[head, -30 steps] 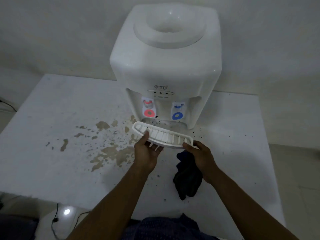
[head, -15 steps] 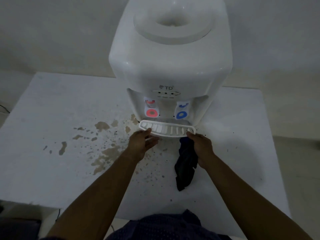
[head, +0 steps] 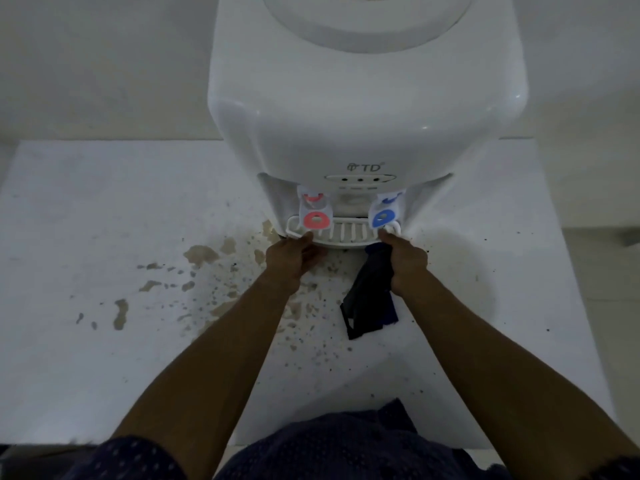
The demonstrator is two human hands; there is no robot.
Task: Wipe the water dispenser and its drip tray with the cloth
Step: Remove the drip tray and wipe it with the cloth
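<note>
Gripping the tray: both hands hold the drip tray (head: pixel 348 234) at the foot of the water dispenser (head: pixel 363 116), under its two taps.
Water dispenser: smooth, glossy white plastic, boxy with rounded corners and a round recessed collar on top. It stands at the back of the bench (head: pixel 104 220).
Drip tray: white plastic, long and shallow, with a curved front rim and a slotted grille. It sits level against the dispenser's base.
Taps: flat oval paddles with a hole in each, the red tap (head: pixel 314 220) on the dispenser's left, the blue tap (head: pixel 383 218) on its right.
Left hand (head: pixel 291 261): grasps the tray's left front rim, thumb on top, fingers curled beneath.
Right hand (head: pixel 403 259): thumb pressed on the tray's right corner, curled fingers clutching the cloth (head: pixel 367 299).
Cloth: dark, soft and crumpled. It hangs from the right hand in front of the dispenser, its lower end lying on the bench.
Bench: matte white, marked with brown stains (head: pixel 201 254) and dark specks in front of the dispenser and to its left.
</note>
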